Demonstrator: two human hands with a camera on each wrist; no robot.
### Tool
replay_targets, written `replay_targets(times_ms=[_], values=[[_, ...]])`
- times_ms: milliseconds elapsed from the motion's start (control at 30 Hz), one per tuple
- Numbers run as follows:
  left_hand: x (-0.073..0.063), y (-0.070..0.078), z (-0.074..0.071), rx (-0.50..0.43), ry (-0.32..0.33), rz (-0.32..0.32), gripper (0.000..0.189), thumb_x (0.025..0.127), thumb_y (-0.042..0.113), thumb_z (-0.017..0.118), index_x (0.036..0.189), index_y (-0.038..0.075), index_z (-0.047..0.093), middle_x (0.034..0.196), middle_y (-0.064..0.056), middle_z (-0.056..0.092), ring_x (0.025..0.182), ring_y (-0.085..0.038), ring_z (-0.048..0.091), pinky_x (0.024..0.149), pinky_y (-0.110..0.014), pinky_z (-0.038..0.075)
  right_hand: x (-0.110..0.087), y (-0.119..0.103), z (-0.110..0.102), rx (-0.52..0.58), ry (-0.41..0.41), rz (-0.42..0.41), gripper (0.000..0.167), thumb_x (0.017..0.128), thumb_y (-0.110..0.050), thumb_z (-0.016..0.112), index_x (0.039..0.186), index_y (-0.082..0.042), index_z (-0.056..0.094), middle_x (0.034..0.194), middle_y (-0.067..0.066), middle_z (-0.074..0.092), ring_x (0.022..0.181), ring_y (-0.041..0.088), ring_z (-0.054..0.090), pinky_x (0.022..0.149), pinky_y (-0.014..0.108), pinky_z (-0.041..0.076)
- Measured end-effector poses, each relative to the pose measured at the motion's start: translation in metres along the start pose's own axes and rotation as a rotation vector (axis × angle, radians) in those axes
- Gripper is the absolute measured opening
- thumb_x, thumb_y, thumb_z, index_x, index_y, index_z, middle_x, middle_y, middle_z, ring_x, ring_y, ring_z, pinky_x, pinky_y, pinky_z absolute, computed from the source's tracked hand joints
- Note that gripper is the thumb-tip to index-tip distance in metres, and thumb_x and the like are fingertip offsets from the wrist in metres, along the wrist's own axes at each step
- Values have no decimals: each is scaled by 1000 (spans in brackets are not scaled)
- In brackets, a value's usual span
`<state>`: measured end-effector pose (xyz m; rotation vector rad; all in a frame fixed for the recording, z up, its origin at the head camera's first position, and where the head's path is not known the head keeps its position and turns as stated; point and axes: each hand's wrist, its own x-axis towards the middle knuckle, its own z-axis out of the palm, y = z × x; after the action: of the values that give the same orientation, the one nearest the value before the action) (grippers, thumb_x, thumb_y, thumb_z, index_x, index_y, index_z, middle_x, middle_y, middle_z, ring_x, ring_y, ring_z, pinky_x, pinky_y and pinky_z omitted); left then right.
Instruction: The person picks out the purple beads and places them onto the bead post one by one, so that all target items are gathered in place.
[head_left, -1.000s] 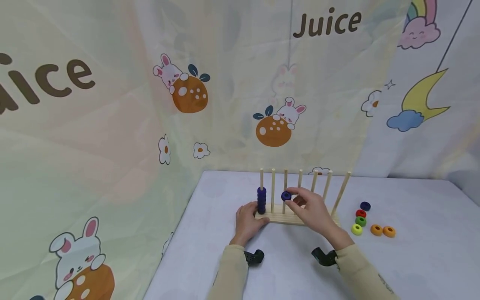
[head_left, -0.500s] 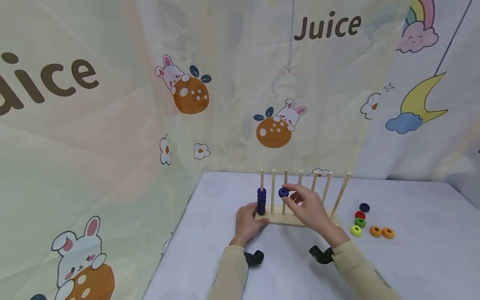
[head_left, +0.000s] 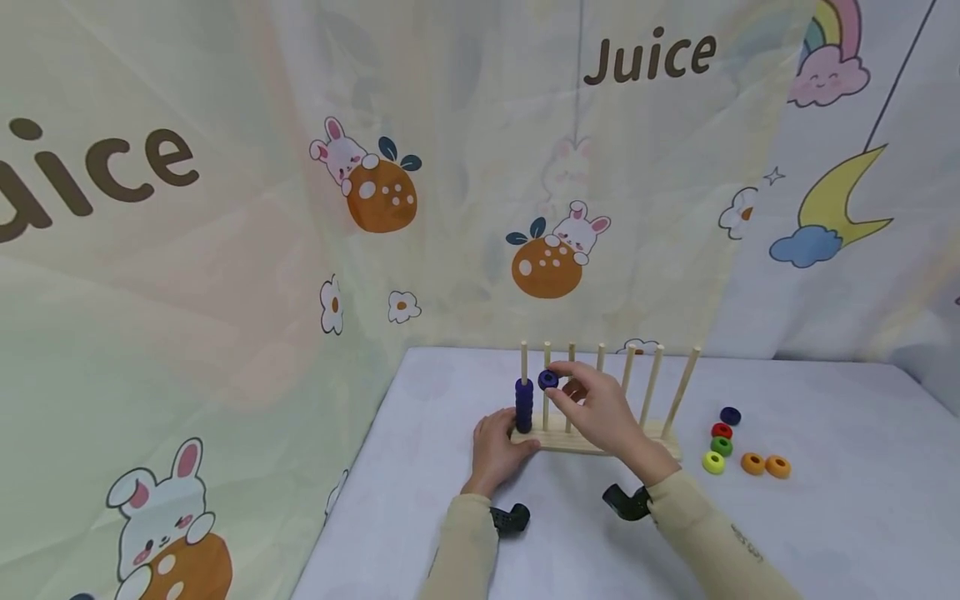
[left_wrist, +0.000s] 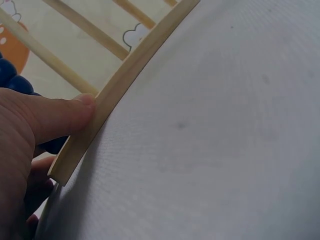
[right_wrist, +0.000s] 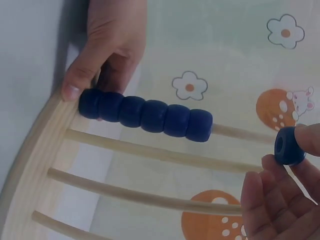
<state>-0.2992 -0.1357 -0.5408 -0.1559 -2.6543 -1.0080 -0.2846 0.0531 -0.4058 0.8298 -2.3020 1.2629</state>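
Observation:
A wooden peg rack [head_left: 573, 439] with several upright pegs stands on the table. Dark blue beads [right_wrist: 155, 116] are stacked on its leftmost peg, whose upper part is bare. My left hand [head_left: 498, 450] grips the left end of the base. In the left wrist view its thumb [left_wrist: 75, 112] presses the base's front edge, and the other fingers are partly hidden behind. Between thumb and fingertips my right hand [head_left: 596, 408] pinches one dark blue bead [head_left: 548, 380], its hole showing. In the head view this bead overlaps the second peg, just right of the stack's top.
Right of the rack lie loose beads: a dark blue one [head_left: 731, 415], a red one [head_left: 722, 431], a green one [head_left: 722, 447], a yellow one [head_left: 713, 462] and orange ones [head_left: 753, 464]. A printed curtain [head_left: 465, 167] hangs behind the white table [head_left: 847, 500].
My right hand has moved left and slightly up with the blue bead, from the third peg to the second, nearer the blue stack. The left hand has stayed on the base.

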Motion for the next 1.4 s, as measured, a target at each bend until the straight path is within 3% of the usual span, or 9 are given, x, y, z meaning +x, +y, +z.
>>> replay_targets(times_ms=[433,667,933,1133,1400], values=[[0,0,0,30,-32,-35,57,78,38,81,127,16,64,129,-1,64,127,-20,51,115,-45,25,25,-14,-2,-31,37,-59,34,89,-12,72,121,-6,66,106,6,71,76,14,68,66,26,58],[-1,1,-1,36,-12,-19,56,77,37,82,126,16,65,127,-1,65,124,-21,54,114,-47,28,35,-17,-2,-1,31,-36,33,90,-17,71,121,-8,66,107,4,71,71,11,67,63,25,57],[0,4,-2,19,-35,-31,55,78,38,81,126,18,64,128,0,65,125,-19,53,114,-43,28,42,-20,-3,-11,18,-57,34,91,-16,70,123,-7,65,108,4,71,74,12,67,64,25,57],[-1,4,-2,18,-25,-15,55,77,38,81,126,17,65,127,-1,65,124,-20,54,114,-45,28,50,-21,-2,25,81,-16,36,91,-14,69,127,-10,63,113,6,70,68,11,66,56,25,55],[0,2,-2,12,-15,2,53,77,36,82,123,17,65,125,-1,66,123,-20,55,113,-48,28,58,-22,3,-11,75,-21,33,91,-14,69,123,-8,65,113,7,70,71,12,68,54,24,54]])
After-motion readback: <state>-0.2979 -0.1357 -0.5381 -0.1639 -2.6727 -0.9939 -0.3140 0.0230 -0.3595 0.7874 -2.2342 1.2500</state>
